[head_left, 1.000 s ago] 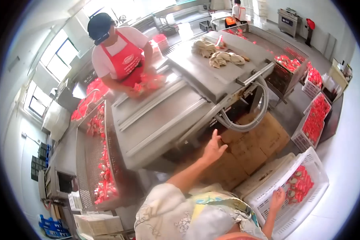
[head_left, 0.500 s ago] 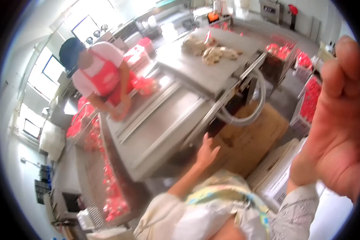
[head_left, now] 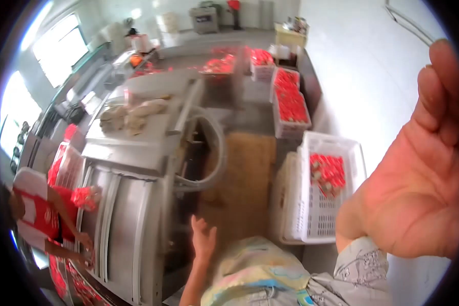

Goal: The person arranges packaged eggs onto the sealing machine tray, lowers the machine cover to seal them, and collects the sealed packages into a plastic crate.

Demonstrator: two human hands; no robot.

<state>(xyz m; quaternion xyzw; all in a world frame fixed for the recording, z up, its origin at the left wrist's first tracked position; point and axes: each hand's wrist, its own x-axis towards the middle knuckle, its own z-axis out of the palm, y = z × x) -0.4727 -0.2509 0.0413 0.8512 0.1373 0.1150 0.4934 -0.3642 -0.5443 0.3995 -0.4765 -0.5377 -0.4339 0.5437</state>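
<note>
My left hand [head_left: 203, 237] hangs low in the middle of the view, empty, with its fingers apart, between the steel table and the white crate. Close to the camera at the right edge is my raised right hand [head_left: 413, 178]. Its palm faces me and its fingers point up, partly lost in the dark rim; nothing shows in it. Nearest to that hand is the white plastic crate [head_left: 359, 158], which holds red packets [head_left: 329, 171] at its far end. A patterned apron [head_left: 262, 268] covers my front.
A steel table [head_left: 127, 224] fills the left, with pale cloths [head_left: 137, 115] on its raised part. Beside it are a looped grey hose [head_left: 220, 153] and flat cardboard [head_left: 245, 178]. Crates of red packets [head_left: 290, 104] line the wall. A co-worker in a red apron [head_left: 41, 214] works at left.
My view has swung right, so the table and co-worker have shifted left. The white crate with red packets has come into sight. My right hand stays raised; my left stays low and spread.
</note>
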